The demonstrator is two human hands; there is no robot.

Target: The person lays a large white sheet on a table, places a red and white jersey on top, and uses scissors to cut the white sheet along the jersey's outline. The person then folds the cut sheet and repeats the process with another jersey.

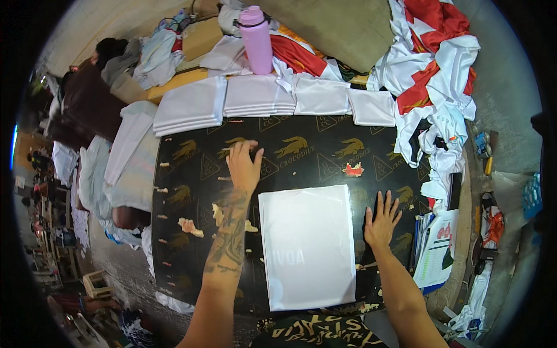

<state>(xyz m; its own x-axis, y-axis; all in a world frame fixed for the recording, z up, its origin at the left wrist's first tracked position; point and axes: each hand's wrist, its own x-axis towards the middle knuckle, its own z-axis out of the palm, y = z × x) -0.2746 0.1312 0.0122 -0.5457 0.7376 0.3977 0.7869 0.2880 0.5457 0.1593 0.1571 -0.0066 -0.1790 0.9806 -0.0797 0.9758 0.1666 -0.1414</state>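
A white, flat rectangle (307, 243) lies on the black tabletop (313, 156) in front of me, with faint print showing through from beneath; it looks like folded cloth, perhaps with a stiff sheet on top. My left hand (244, 165) is beyond its upper left corner, thumb apart from the fingers, holding nothing. To the right of the rectangle, my right hand (383, 221) rests on the table with fingers spread. Along the far edge, folded white cloths lie in a row: a thick stack (191, 104), another stack (259, 95), and two thinner ones (322, 97) farther right.
A pink bottle (256, 43) stands behind the row. Red and white fabric (432, 64) is heaped at the far right. Papers (434, 249) lie at the table's right edge. Pale cloth (136, 145) hangs at the left. The tabletop has chipped patches (353, 169).
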